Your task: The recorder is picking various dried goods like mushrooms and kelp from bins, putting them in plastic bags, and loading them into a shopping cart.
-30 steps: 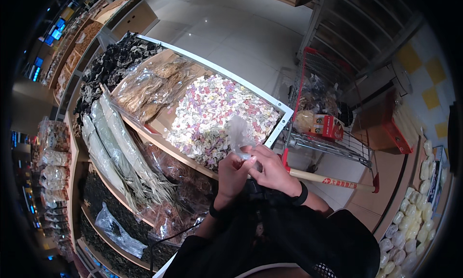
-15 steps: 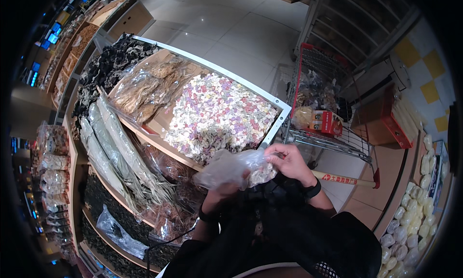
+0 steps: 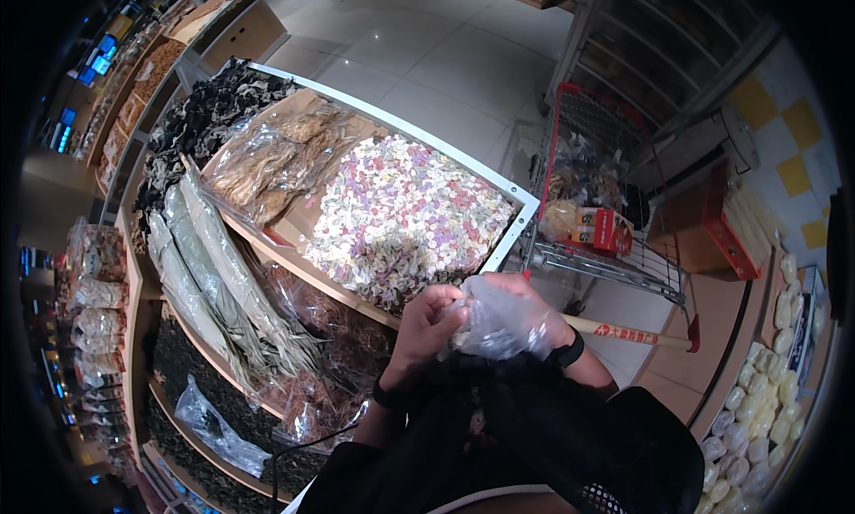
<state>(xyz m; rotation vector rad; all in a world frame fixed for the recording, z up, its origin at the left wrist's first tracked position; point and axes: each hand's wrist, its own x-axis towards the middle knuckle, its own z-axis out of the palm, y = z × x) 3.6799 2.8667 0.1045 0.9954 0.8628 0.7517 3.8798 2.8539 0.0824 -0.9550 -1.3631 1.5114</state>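
Observation:
A clear plastic bag (image 3: 500,322) is held up in front of my body, close to the corner of a display bin. My left hand (image 3: 429,325) is closed on its left side, thumb and fingers pinched together. Pale pieces show faintly at the bag's lower left. My right hand (image 3: 533,302) is against the bag's right side, smeared by motion, its fingers mostly hidden by the plastic. Just beyond my hands, small white, pink and purple flower-shaped pieces (image 3: 405,216) fill a bin. A dark band is on each wrist.
Left of the flower-shaped pieces lie bagged brown dried goods (image 3: 285,153), black dried fungus (image 3: 209,104) and long wrapped leaf bundles (image 3: 227,256). On the right stands a shopping cart (image 3: 588,171) holding a red box (image 3: 613,231). Wrapped pieces (image 3: 757,398) are heaped at the lower right.
The bag's loose plastic has swung from the left over to the right. My left hand has come up into view beside the bag, and my right hand is now partly covered by plastic.

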